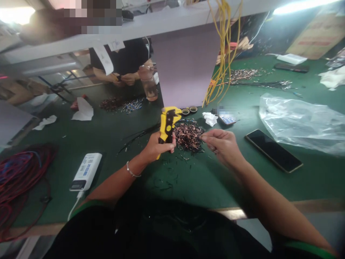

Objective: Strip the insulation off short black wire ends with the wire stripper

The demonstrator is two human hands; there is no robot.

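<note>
My left hand (159, 145) is closed around the handles of a yellow and black wire stripper (168, 124), its jaws pointing up and to the right. Just right of the tool lies a pile of short cut wires (188, 135) with copper-coloured and black parts. At the pile's right edge, my right hand (222, 142) pinches with thumb and forefinger; what sits between the fingertips is too small to make out. Loose black scraps (164, 183) are scattered on the green table nearer to me.
To the right lie a phone (273, 150) and a clear plastic bag (299, 122). A white power bank (85, 172) and red cable coils (24, 180) are on the left. Behind the pile stand a pale divider (185, 68), tape rolls (189, 110) and hanging yellow cables (222, 46). Co-workers' hands (128, 79) show beyond.
</note>
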